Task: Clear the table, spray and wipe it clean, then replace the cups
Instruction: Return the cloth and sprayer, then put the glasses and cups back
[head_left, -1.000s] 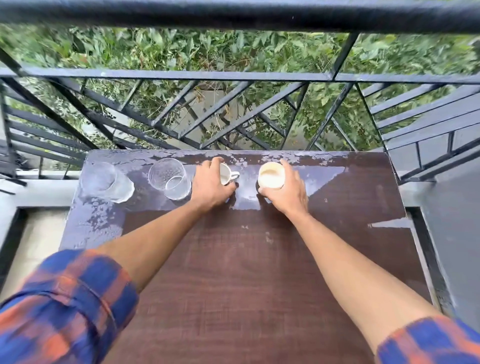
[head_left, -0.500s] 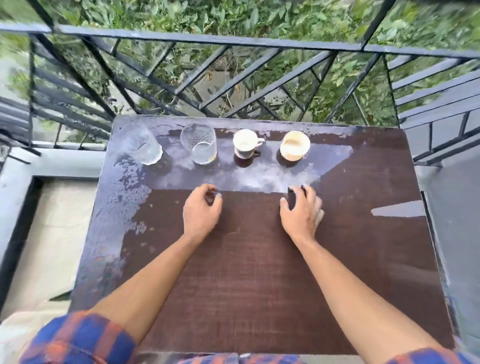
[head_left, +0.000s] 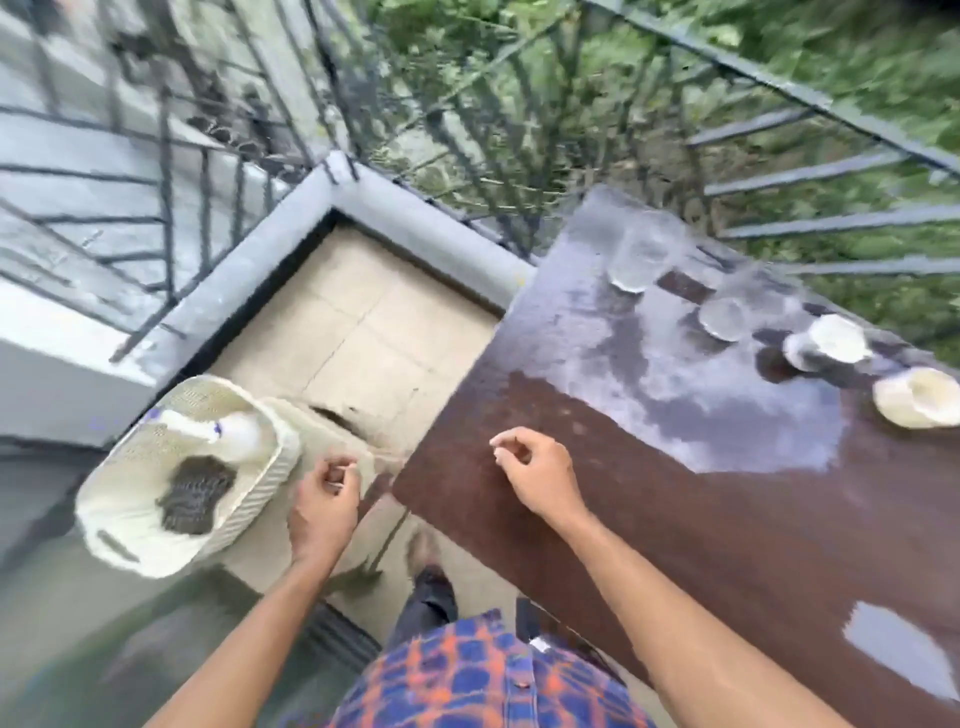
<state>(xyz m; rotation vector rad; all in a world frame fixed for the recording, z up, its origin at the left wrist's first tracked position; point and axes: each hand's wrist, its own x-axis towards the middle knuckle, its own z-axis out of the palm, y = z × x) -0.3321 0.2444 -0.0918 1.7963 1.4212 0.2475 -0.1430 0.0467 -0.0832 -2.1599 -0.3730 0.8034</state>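
Since the cups (head_left: 826, 343) stand along the tabletop's (head_left: 727, 519) far edge, the spray bottle (head_left: 228, 431) lies in the white basket (head_left: 249, 499) on the floor, just left of the left hand (head_left: 324, 499), whose empty grip is loosely curled like the right hand (head_left: 537, 475).

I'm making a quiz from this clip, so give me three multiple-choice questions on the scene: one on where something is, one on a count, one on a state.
1. Where is the white basket?
A. on the table
B. on the floor left of the table
C. hung on the railing

2. How many drinking vessels stand on the table?
A. two
B. four
C. six

3. The left hand and right hand are:
A. empty
B. holding cups
C. holding a cloth

Answers: B, it sits on the tiles; B, two glasses and two cups; A, neither hand grips anything.
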